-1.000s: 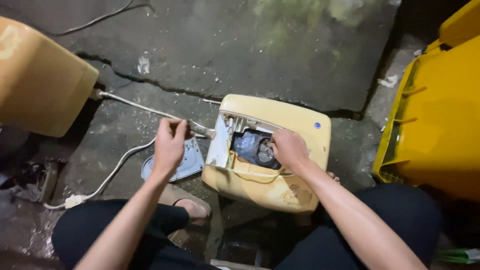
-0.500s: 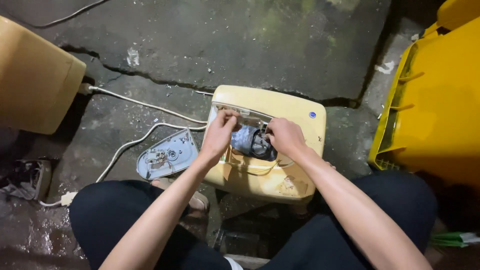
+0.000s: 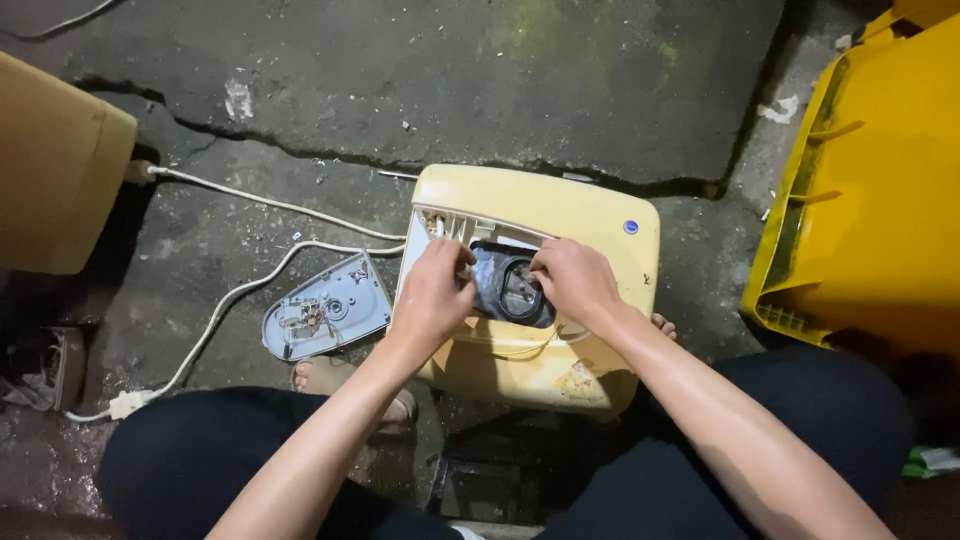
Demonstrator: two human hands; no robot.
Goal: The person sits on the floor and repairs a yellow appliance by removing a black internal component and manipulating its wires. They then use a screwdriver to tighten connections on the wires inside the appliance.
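Observation:
A yellowed plastic appliance housing (image 3: 560, 215) lies on the cracked concrete floor between my knees, its side opened. A dark motor part (image 3: 510, 290) sits in the opening. My left hand (image 3: 432, 295) rests on the opening's left edge, fingers curled on the motor's left side. My right hand (image 3: 572, 280) grips the motor's right side. A grey removed cover plate (image 3: 325, 308) with small parts on it lies on the floor to the left of the housing.
A white power cable (image 3: 250, 205) runs from the housing across the floor to a plug (image 3: 125, 403). A second beige housing (image 3: 55, 165) stands at the far left. A yellow plastic bin (image 3: 870, 190) fills the right side. My sandalled foot (image 3: 330, 378) is beside the cover plate.
My left hand left the grey cover plate on the floor and moved right onto the opened housing. Both hands now close on the motor part. The view shifted slightly.

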